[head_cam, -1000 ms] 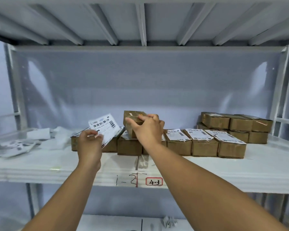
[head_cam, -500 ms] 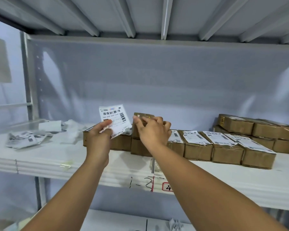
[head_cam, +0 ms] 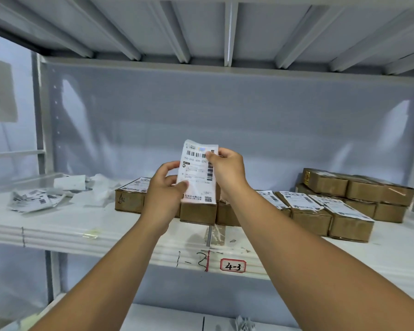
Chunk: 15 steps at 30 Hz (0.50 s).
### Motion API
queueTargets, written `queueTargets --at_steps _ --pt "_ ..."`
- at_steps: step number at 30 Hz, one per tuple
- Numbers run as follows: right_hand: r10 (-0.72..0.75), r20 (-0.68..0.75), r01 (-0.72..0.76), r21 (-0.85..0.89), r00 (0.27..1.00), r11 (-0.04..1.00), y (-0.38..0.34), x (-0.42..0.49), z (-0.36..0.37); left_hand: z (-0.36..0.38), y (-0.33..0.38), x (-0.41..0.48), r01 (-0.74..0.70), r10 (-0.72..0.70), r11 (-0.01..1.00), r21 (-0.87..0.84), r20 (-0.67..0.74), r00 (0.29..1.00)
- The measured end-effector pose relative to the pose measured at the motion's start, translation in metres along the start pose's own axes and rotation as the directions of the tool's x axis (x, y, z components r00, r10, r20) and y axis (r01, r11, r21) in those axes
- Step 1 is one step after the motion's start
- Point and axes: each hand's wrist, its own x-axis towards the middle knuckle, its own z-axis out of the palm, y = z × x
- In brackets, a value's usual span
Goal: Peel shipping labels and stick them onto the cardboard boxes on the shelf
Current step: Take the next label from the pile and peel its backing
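I hold a white shipping label (head_cam: 197, 172) upright in front of me with both hands. My left hand (head_cam: 164, 194) pinches its lower left edge, thumb on the printed face. My right hand (head_cam: 226, 169) pinches its upper right corner near the barcode. Behind the label, a row of small brown cardboard boxes (head_cam: 197, 212) lies on the white shelf (head_cam: 81, 225). The box at the left end (head_cam: 130, 197) and the boxes right of my arm (head_cam: 306, 211) carry labels on top. A stack of brown boxes without labels (head_cam: 359, 189) stands at the far right.
Loose labels (head_cam: 34, 199) and crumpled white backing paper (head_cam: 98, 189) lie on the shelf's left part. The shelf's front edge bears a red-framed tag "4-3" (head_cam: 233, 265). The upper shelf's ribbed underside (head_cam: 227, 29) hangs overhead. A lower shelf (head_cam: 177, 318) shows below.
My right hand left the small box it held over the row and took the label's upper right corner. The label now stands upright between both hands, nearer the middle.
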Motion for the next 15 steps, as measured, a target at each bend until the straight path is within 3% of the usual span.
queueTargets --at_steps 7,11,15 --pt "-0.047 0.142 0.067 -0.141 0.989 0.988 0.000 -0.016 -0.025 0.010 0.017 0.004 -0.073 0.087 0.995 0.073 -0.201 0.976" --pt "-0.073 0.179 0.106 -0.186 0.981 0.977 -0.002 -0.022 -0.034 0.014 0.028 -0.003 0.019 -0.016 1.000 0.020 -0.181 0.983" --pt "-0.135 0.208 0.194 -0.294 0.969 0.936 -0.005 -0.021 -0.044 0.012 0.031 -0.006 0.190 -0.191 0.982 -0.021 -0.059 0.980"
